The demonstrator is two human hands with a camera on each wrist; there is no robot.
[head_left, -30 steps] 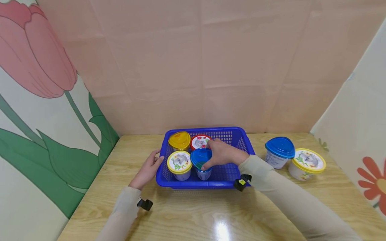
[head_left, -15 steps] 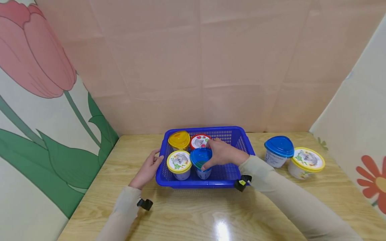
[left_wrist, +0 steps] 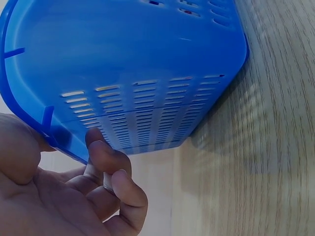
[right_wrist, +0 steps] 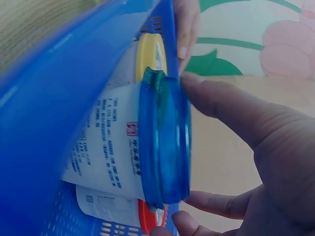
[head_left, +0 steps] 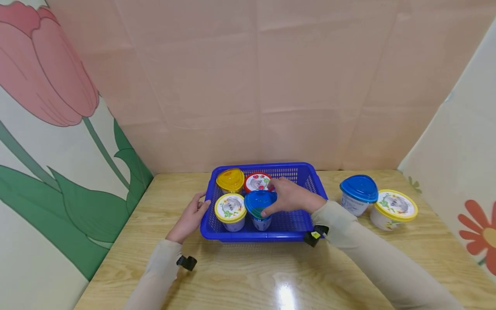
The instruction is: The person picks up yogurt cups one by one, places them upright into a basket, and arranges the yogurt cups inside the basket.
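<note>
A blue basket [head_left: 267, 236] holds four lidded tubs at its left side. The left hand [head_left: 188, 218] grips its left rim; in the left wrist view, curled fingers of that hand [left_wrist: 78, 182] lie against the outer wall. At the front stands a blue-lidded tub [head_left: 260, 202], upright, with the right hand [head_left: 290, 196] spread over its right edge. In the right wrist view, thumb and fingers of the right hand [right_wrist: 275, 152] are loosely apart beside the blue lid [right_wrist: 173, 142]. Around it are a yellow-rimmed tub [head_left: 230, 208], a yellow-lidded tub [head_left: 230, 180] and a red-rimmed tub [head_left: 256, 181].
On the wooden table [head_left: 248, 275], right of the basket, stand another blue-lidded tub [head_left: 359, 189] and a larger yellow-rimmed tub [head_left: 396, 206], close together. A pink-beige wall [head_left: 248, 86] rises behind, with flower-printed panels [head_left: 46, 69] at both sides.
The right hand has shifted slightly right and loosened from the front blue-lidded tub, uncovering more of its lid. The tub and the left hand have stayed in place.
</note>
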